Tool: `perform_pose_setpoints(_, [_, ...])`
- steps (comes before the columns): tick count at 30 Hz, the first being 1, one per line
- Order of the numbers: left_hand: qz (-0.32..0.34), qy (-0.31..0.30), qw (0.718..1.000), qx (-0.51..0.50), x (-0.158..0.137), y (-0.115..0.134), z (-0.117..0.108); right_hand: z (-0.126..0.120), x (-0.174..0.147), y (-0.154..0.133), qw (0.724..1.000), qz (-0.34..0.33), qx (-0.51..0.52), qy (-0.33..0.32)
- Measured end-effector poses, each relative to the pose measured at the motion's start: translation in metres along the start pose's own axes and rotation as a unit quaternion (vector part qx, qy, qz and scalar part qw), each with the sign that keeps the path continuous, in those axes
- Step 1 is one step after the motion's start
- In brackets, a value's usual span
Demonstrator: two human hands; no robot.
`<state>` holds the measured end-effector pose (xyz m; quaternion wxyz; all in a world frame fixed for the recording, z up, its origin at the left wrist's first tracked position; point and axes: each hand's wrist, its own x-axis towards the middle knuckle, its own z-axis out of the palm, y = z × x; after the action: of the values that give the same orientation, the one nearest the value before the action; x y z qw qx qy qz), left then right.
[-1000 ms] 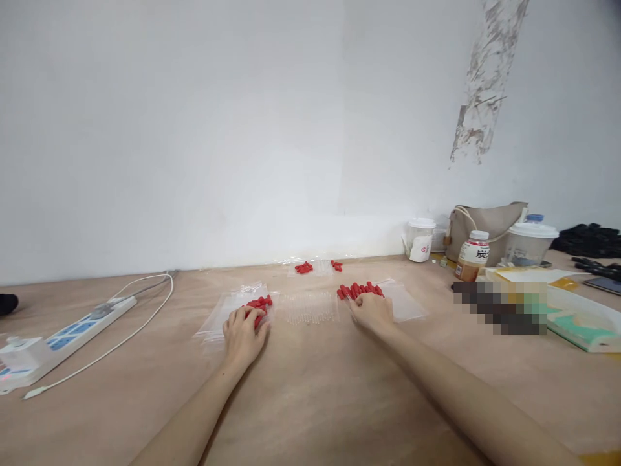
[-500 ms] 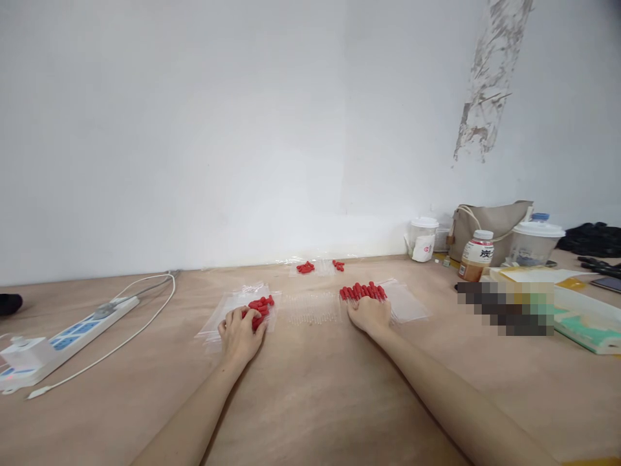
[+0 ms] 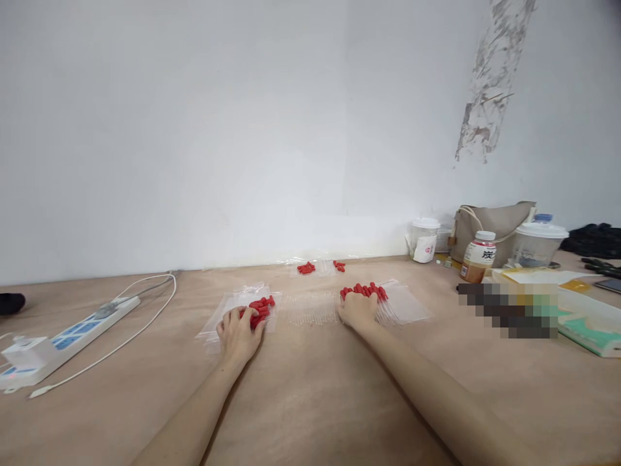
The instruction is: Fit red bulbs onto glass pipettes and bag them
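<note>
My left hand [image 3: 237, 336] lies with curled fingers on a pile of red rubber bulbs [image 3: 262, 302], its thumb and forefinger against the bulbs. Beneath the pile are clear plastic bags [image 3: 213, 321]. My right hand [image 3: 358, 312] is closed at the left part of a row of droppers [image 3: 383, 294], clear thin tubes with red bulbs on top. Its fingertips are hidden, and so is whatever they grip. More clear bags [image 3: 410, 305] lie under that row's right side. Between my hands, bare clear tubes [image 3: 310, 309] lie side by side.
Near the wall lie small red bulb groups [image 3: 306, 267] on clear plastic. A power strip [image 3: 72, 340] and white cable [image 3: 145, 327] are at left. At right stand a lidded cup [image 3: 424, 241], a bottle [image 3: 479, 257], a grey bag [image 3: 499, 223] and a tray [image 3: 589, 323].
My right hand has shifted a little left along the dropper row, uncovering more of the tubes on its right. My left hand stays almost where it was on the bulbs.
</note>
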<state>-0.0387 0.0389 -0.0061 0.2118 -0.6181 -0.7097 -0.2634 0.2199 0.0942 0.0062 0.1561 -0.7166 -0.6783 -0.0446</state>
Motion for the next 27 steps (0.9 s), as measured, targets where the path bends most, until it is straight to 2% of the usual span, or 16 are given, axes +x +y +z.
perform_pose_setpoints(6, [0.021,0.016,1.000,0.012,0.000,-0.001,-0.003,0.006,0.009,-0.011,0.999,-0.014,-0.005,-0.028])
perform_pose_setpoints(10, [0.042,0.038,0.998,0.034,-0.001,0.001,-0.008,0.003,0.005,-0.012,0.999,-0.027,-0.004,-0.023])
perform_pose_setpoints(15, [0.040,0.073,0.996,0.038,0.004,0.001,-0.003,-0.009,-0.019,0.001,0.998,-0.056,0.004,0.024])
perform_pose_setpoints(19, [0.039,0.081,0.996,0.021,0.012,-0.003,0.009,-0.012,-0.046,0.026,0.985,-0.140,0.018,0.101])
perform_pose_setpoints(23, [0.055,0.111,0.991,-0.042,0.017,-0.001,0.010,-0.001,-0.063,0.049,0.967,-0.192,0.048,0.160])
perform_pose_setpoints(27, [0.115,0.111,0.969,-0.190,0.010,0.014,-0.005,0.013,-0.067,0.058,0.949,-0.232,0.138,0.161])
